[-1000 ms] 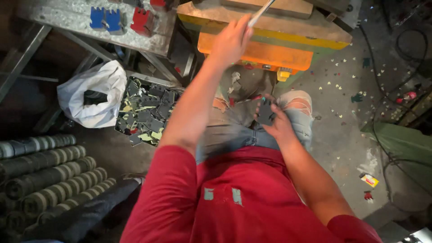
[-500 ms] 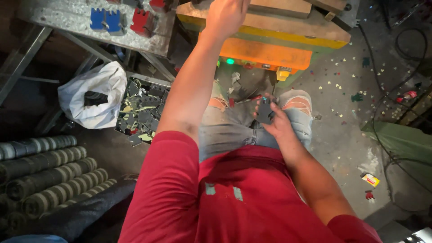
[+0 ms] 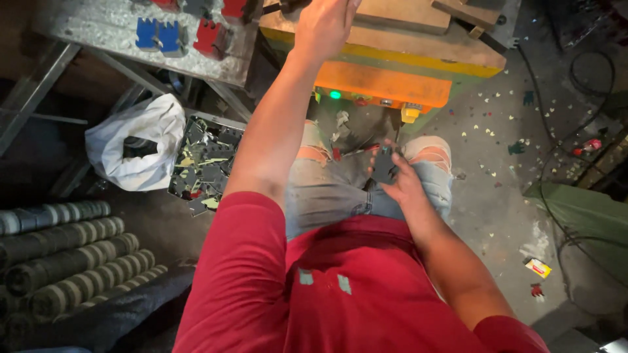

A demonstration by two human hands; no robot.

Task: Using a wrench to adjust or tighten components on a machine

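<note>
We see the left hand (image 3: 325,23) stretched far out over the orange and yellow machine (image 3: 383,82), its arm straight, and since the frame cuts off its fingers we cannot tell how they are set. The right hand (image 3: 404,183) rests low on the lap, fingers curled tight around what looks like a stack of dark flat pieces (image 3: 384,163) lying on the torn jeans between the knees. At far left, blue and red blocks (image 3: 176,36) sit on the grey bench (image 3: 98,26); below it a white bag (image 3: 137,144) lies beside a tray of dark scraps (image 3: 206,167), and a small yellow packet (image 3: 538,267) lies on the floor at right.
</note>
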